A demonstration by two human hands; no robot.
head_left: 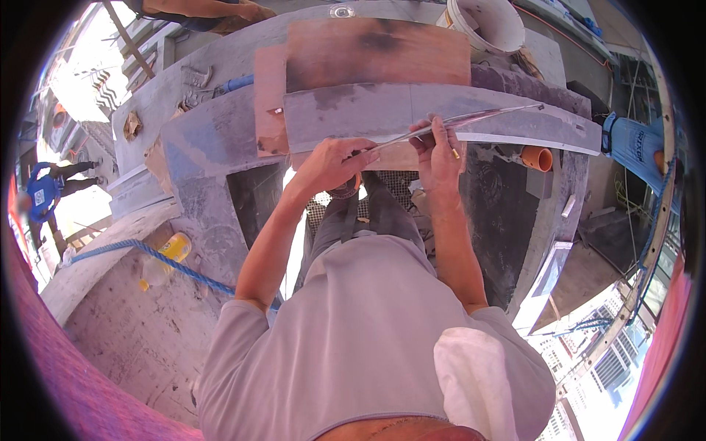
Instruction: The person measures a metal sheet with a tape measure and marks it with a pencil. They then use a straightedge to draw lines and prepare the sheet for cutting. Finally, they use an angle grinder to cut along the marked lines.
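Observation:
A long, thin, silvery strip (485,116) slants up to the right across my front, its far end over a curved grey slab (346,110). My left hand (329,163) pinches the strip near its left end. Further along, my right hand (440,163) is raised with bent fingers around the strip. A slim stick with a yellowish end, perhaps a pencil (456,153), pokes out of the right hand. How far the right fingers close on the strip is partly hidden.
A stained brown board (379,55) lies behind the slab, with a white bucket (489,26) at its right. An orange pipe (537,158) stands right of my hands. Blue rope (176,272) and a bottle (175,248) are at left. Another person's arm (195,7) shows far left.

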